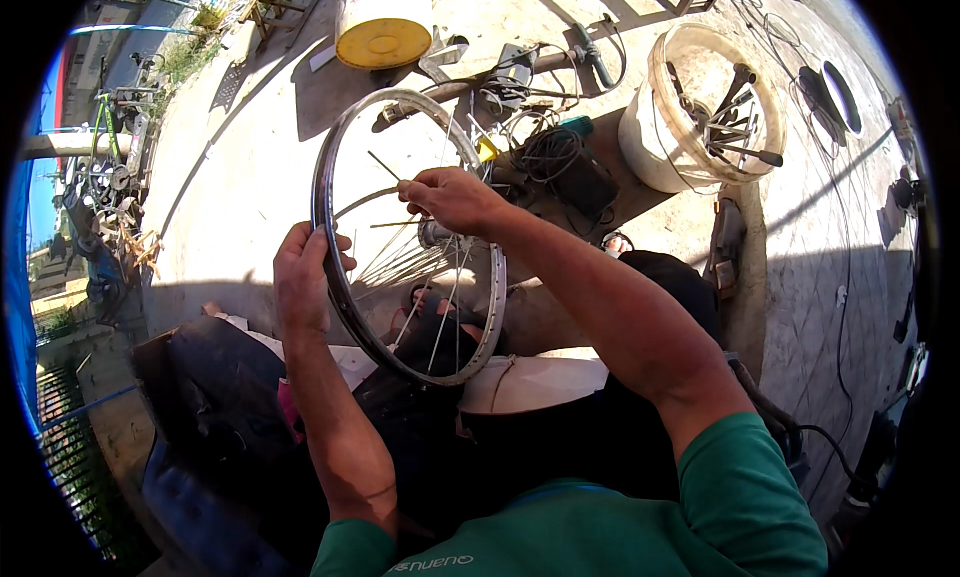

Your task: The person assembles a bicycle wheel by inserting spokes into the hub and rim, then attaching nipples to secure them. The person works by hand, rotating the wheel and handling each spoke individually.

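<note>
While the L hand [306, 277] is curled round the rim's left side, fingertips hooked inside the hoop, the R hand [450, 197] pinches a thin spoke [385, 167] btwn thumb and fingers, over the rim's open middle. Head view: the rim [496, 302] stands tilted in front of the person, low edge near the lap; can't tell if it touches there. Inside the rim sits the hub [437, 234], w/ other spokes [458, 317] running out from it; some reach the rim, others seem to hang loose.

Handling, as a guess: rim prob. light for its width, stiff as a hoop, smooth metal so maybe a bit slippery. Best hold = outer walls, clear of spoke ends. Spoke looks light, springy, easy to bend; pinch near the end being guided. Hub prob. the heavier bit, may swing if poorly braced.

Round the rim: right & beyond, a bucket [655, 142] w/ tools [730, 122]; just beyond its right side, cables [545, 152]; beyond its top, a drum [385, 42], yellow end facing; far left, bike parts [105, 167].
</note>
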The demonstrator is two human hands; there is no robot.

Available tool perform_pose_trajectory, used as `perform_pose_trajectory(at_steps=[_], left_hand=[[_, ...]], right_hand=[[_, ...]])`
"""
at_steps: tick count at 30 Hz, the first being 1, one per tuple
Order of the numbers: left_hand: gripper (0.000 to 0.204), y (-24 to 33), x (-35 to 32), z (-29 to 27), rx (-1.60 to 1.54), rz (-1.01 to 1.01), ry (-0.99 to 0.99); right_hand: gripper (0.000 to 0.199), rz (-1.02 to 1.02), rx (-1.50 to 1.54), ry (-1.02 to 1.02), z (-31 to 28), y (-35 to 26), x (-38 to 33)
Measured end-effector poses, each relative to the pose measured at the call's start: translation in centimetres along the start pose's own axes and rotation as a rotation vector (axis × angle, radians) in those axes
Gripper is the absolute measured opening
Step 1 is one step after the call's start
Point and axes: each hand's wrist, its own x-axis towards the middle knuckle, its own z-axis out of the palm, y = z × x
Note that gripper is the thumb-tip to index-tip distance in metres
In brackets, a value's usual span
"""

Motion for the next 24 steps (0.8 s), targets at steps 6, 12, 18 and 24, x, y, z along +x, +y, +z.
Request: perform_pose_trajectory(at_steps=[6,12,18,24], left_hand=[[0.021,0.2,-0.1,0.3,-0.004,-0.004,-0.015],[0.022,0.0,-0.1,0.3,0.002,0.001,-0.02],[0.022,1.2,-1.2,2.0,0.046,-0.007,-0.058],[0.023,1.1,-2.2,2.6,0.022,0.035,-0.198]], right_hand=[[0.046,0.0,0.017,-0.001,-0.2,0.6,0.4],[0.046,0.005,0.038,-0.011,-0.2,0.7,0.5],[0.05,-0.003,0.001,0.044,-0.2,0.9,0.2],[0.051,0.009,-0.042,0.057,0.1,-0.3,-1.2]])
